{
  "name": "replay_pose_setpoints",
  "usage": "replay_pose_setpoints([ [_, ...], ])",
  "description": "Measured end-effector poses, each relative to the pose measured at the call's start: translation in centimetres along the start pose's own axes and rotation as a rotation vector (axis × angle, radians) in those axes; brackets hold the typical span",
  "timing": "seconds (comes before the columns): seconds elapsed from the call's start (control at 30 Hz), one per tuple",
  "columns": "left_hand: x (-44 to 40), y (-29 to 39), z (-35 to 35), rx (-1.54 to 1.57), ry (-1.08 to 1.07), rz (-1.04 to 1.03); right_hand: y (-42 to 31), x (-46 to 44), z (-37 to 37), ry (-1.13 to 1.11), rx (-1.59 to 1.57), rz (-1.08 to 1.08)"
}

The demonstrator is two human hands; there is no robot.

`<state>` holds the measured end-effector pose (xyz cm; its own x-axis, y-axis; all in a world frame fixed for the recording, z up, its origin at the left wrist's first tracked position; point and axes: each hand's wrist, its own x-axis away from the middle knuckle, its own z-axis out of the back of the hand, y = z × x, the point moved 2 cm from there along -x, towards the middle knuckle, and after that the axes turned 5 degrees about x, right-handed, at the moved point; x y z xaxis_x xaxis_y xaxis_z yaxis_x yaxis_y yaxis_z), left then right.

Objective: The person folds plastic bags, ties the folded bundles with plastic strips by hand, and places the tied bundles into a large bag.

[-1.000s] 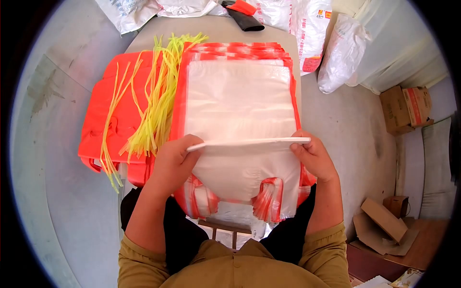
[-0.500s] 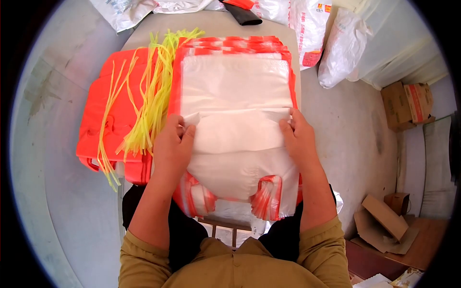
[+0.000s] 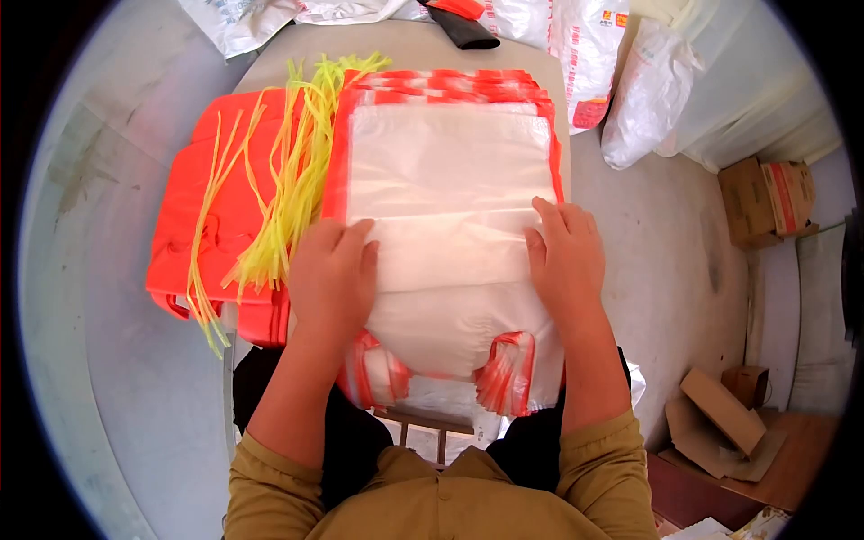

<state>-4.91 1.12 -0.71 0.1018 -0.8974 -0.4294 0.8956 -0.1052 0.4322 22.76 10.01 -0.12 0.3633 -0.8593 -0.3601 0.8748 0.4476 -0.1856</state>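
Observation:
A stack of whitish plastic bags with red edges (image 3: 450, 162) lies in front of me, its gathered handle ends hanging over the near side toward my lap. On the left part of the top bag rests my left hand (image 3: 335, 270), fingers and thumb apart. My right hand (image 3: 571, 256) lies at the stack's right side, open, with its thumb spread over the top bag. Faint creases cross the top bag between the hands. Close to my left hand, yellow plastic strips (image 3: 301, 171) lie in a bundle over a pile of folded red bags (image 3: 202, 238).
The stacks sit on a beige-topped table (image 3: 297, 45). White printed sacks (image 3: 589, 63) and a dark tube-like item (image 3: 468, 31) are at the far edge. Cardboard boxes (image 3: 751, 198) stand on the floor at right, and an opened carton (image 3: 720, 432) lies lower right.
Both hands pinched the edges of a fold across the top bag earlier. Now the fingers have let go and spread, and the fold lies flatter. The view has shifted slightly.

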Motion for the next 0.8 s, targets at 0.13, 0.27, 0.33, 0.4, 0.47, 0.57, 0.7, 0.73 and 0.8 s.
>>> replay_pose_setpoints([
  [0.13,0.4,2.7,-1.1,0.104,0.005,-0.391,-3.7,0.5,0.5,-0.019,-0.162,0.381],
  [0.27,1.6,3.9,-3.3,0.102,-0.303,-0.249,-5.5,2.1,-1.5,-0.246,-0.306,0.433],
  [0.33,1.7,3.7,-3.6,0.087,-0.305,-0.255,-5.2,2.1,-2.1,-0.288,-0.235,0.402],
  [0.4,1.6,3.4,-3.5,0.080,-0.302,-0.247,-4.4,1.8,-1.9,-0.313,-0.200,0.373],
  [0.47,1.6,3.2,-3.2,0.082,-0.300,-0.224,-3.5,1.6,-1.5,-0.329,-0.149,0.349],
  [0.57,1.5,2.8,-2.9,0.073,-0.277,-0.175,-2.2,1.6,-0.9,-0.326,-0.081,0.308],
  [0.7,1.2,2.9,-2.8,0.080,-0.235,-0.171,-1.1,1.6,-0.6,-0.277,-0.070,0.288],
  [0.73,1.1,3.0,-2.8,0.072,-0.225,-0.177,-0.8,1.6,-0.5,-0.263,-0.065,0.299],
  [0.8,1.0,3.0,-3.1,0.034,-0.193,-0.193,-0.1,1.3,-0.4,-0.280,-0.041,0.355],
])
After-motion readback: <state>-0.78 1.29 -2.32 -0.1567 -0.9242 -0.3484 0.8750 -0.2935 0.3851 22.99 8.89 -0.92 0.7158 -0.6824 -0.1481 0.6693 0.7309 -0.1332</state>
